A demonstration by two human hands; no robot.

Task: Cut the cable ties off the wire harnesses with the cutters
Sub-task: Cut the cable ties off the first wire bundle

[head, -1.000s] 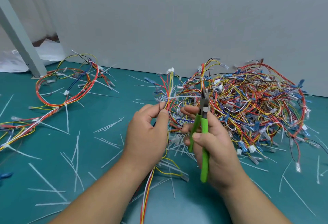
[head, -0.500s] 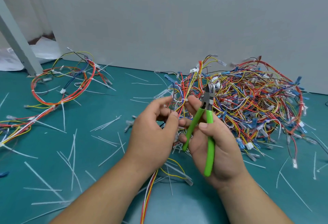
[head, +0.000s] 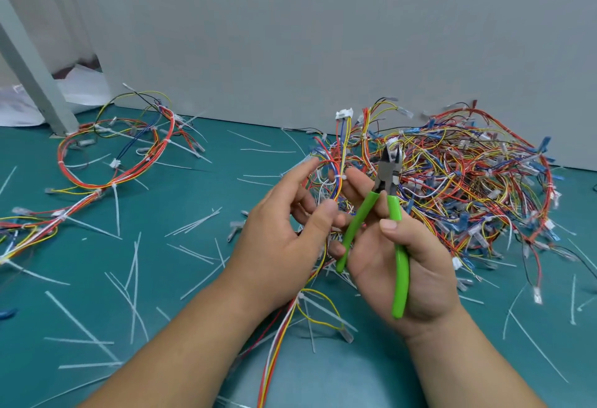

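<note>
The wire harness (head: 336, 188) in hand sits at the centre of the frame, raised off the teal counter (head: 200, 327), with its long tail of red, yellow and white wires running down under the left palm toward the bottom edge. The left hand (head: 284, 239) pinches the bundle between thumb and curled fingers, the index finger stretched out loose above it. The right hand (head: 403, 262) grips the green-handled cutters (head: 388, 171), thumb on one handle and fingers wrapped round the other; the handles are spread and the jaws point up, a little apart, just to the right of the bundle and closed on nothing. A right fingertip steadies the wires beside a white cable tie (head: 340, 177) cinched round them. The harness looks light and floppy, so it likely needs holding close on either side of the tie to keep it still. The tie itself is thin, stiff plastic that should snap cleanly. The wire insulation is soft and easy to nick, so the blades should take only the tie. A big tangled pile of harnesses (head: 468, 188) lies at right, a looped harness (head: 122, 155) at upper left, and cut tie tails (head: 134, 275) are scattered across the counter.
</note>
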